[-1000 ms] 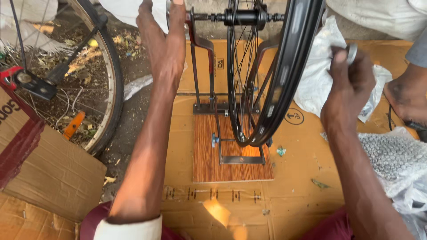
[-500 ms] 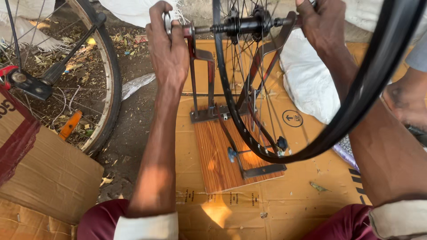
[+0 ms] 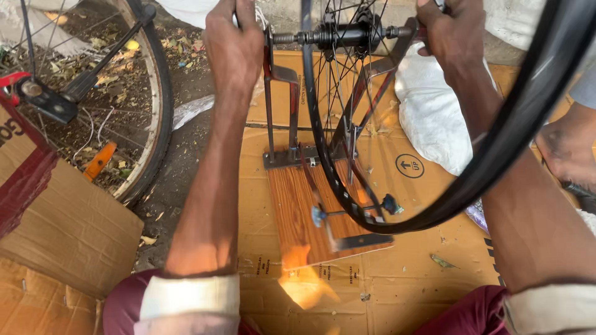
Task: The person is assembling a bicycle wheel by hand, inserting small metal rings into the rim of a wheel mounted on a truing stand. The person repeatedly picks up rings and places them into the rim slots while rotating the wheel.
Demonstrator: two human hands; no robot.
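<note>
A spoked bicycle wheel (image 3: pixel 496 161) with a black rim hangs by its axle in a metal truing stand (image 3: pixel 280 111) on a wooden base (image 3: pixel 298 205). My left hand (image 3: pixel 234 46) grips the top of the stand's left upright beside the threaded axle end. At the right end of the axle, by the stand's right arm, my right hand (image 3: pixel 452 34) is closed. The black hub (image 3: pixel 344 36) sits between both hands.
Flattened cardboard (image 3: pixel 410 273) covers the ground under the stand. Another bicycle wheel (image 3: pixel 149 118) stands at the left over littered dirt, next to a cardboard box (image 3: pixel 62 223). A white sack (image 3: pixel 428 111) lies right of the stand. Another person's foot (image 3: pixel 568 149) is at the right edge.
My right hand rose from the white sack to the right end of the axle. The view moved closer and the wheel swung, its rim now sweeping across the right side.
</note>
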